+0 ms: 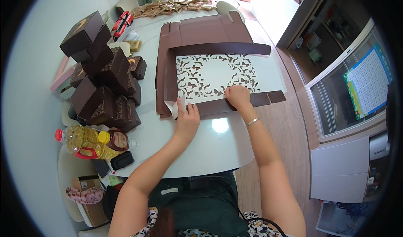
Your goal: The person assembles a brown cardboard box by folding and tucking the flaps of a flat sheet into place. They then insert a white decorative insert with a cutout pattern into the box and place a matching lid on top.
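A dark brown cardboard box blank (172, 75) lies partly folded on the white marbled table. Its far, left and near sides stand up around a panel (218, 75) with a pale cut-out leaf-like pattern and a plain middle. My left hand (187, 121) is at the near left corner, its fingers gripping the near side beside a pale corner flap (171, 107). Along the near edge, my right hand (238, 97) is closed with curled fingers on the near side of the box; its fingertips are hidden. Beneath the blank, further brown flat cardboard (201, 29) extends to the far side.
Brown boxes (105, 69) are stacked at the left. Nearer stand an oil bottle (84, 140), a yellow-capped jar (117, 140) and a black case (122, 160). A red tool (122, 23) lies behind the stack. Many small golden packets (172, 6) cover the far end.
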### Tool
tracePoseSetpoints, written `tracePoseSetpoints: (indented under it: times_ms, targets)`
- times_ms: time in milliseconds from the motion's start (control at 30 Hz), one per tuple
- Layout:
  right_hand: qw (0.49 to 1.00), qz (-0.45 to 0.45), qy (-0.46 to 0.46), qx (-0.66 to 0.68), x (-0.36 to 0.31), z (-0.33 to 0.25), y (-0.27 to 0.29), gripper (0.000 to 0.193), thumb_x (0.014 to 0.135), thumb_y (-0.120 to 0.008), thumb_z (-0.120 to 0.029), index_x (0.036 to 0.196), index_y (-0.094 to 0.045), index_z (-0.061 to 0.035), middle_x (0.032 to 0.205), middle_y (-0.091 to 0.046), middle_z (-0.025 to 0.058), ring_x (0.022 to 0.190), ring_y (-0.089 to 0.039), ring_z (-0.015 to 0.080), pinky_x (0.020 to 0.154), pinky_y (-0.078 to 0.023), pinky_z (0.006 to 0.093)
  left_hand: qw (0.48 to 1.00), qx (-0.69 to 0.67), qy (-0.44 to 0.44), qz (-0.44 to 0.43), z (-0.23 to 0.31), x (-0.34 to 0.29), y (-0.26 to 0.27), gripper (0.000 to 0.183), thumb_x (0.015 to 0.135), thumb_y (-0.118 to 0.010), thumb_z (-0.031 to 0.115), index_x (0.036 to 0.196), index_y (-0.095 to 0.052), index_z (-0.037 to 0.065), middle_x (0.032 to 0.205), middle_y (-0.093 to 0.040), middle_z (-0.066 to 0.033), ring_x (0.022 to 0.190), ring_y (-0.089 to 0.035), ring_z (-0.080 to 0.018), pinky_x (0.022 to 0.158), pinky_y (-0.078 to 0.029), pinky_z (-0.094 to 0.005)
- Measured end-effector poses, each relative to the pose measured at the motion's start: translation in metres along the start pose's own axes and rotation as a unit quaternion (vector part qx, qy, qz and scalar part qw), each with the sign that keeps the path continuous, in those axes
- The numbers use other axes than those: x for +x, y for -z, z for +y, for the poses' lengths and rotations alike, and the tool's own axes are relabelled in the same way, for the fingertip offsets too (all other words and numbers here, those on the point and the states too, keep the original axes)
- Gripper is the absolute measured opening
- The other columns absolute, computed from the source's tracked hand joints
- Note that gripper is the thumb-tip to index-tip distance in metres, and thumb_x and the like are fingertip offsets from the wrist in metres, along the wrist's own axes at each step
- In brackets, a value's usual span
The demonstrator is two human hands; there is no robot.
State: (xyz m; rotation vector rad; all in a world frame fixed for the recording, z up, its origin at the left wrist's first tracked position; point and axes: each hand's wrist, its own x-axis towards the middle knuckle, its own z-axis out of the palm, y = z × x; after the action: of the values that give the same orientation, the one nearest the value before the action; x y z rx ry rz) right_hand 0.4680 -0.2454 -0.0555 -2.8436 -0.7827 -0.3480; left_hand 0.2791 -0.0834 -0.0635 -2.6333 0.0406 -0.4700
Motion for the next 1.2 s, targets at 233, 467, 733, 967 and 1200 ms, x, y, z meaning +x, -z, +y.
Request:
tracePoseSetpoints:
  times_ms: [233,467,733,967,1200]
  targets:
    - [0.998,0.045,0.019,-0.031,-0.003,0.021,-0.001,0.022,0.083,-0.057,-0.024,0.077,-0.066,-0.0050,0.076,-0.067,0.0126,0.074,-0.067,0.0288,0.060,-0.053,0.0437,0.990,0.130,-0.047,-0.042,0.009,-0.001,0.016,0.040,0.086,-0.053,0.015,0.122,-0.061,0.000,0.104,-0.068,-0.0178,0.101,-0.064,-0.0257,0.117,-0.007,-0.0609]
    - [0.991,0.112,0.055,-0.042,-0.017,0.044,0.000,0.023,0.083,-0.058,-0.026,0.071,-0.065,-0.0075,0.073,-0.067,0.0100,0.070,-0.066,0.0298,0.057,-0.050,0.0462,0.989,0.124,-0.044,-0.069,0.012,0.000,0.015,0.039,0.087,-0.052,0.014,0.122,-0.061,0.001,0.107,-0.067,-0.0192,0.109,-0.061,-0.0303,0.116,-0.006,-0.0630]
    - [1.000,-0.006,0.006,-0.002,-0.015,0.066,0.010,0.041,0.092,-0.048,-0.033,0.067,-0.068,-0.0068,0.069,-0.067,0.0149,0.066,-0.066,0.0341,0.058,-0.052,0.0459,0.999,0.008,0.011,-0.047,0.010,-0.003,0.002,0.043,0.083,-0.057,0.013,0.124,-0.060,0.002,0.120,-0.063,-0.0194,0.088,-0.068,-0.0246,0.100,-0.016,-0.0808]
    - [1.000,-0.011,-0.022,-0.002,-0.011,0.062,0.013,0.030,0.089,-0.054,-0.029,0.076,-0.065,-0.0051,0.073,-0.067,0.0147,0.067,-0.066,0.0351,0.060,-0.052,0.0462,0.996,0.003,0.046,-0.077,0.016,-0.007,-0.005,0.047,0.080,-0.060,0.011,0.127,-0.058,0.005,0.125,-0.061,-0.0155,0.081,-0.068,-0.0195,0.098,-0.024,-0.0787]
    - [0.987,0.065,0.136,0.061,-0.053,0.084,0.039,0.039,0.079,-0.070,-0.040,0.090,-0.058,-0.0045,0.083,-0.057,0.0103,0.081,-0.057,0.0292,0.069,-0.046,0.0411,0.996,0.061,-0.010,-0.071,0.009,-0.001,0.006,0.043,0.083,-0.058,0.010,0.124,-0.059,-0.001,0.117,-0.063,-0.0228,0.075,-0.069,-0.0246,0.109,-0.011,-0.0734]
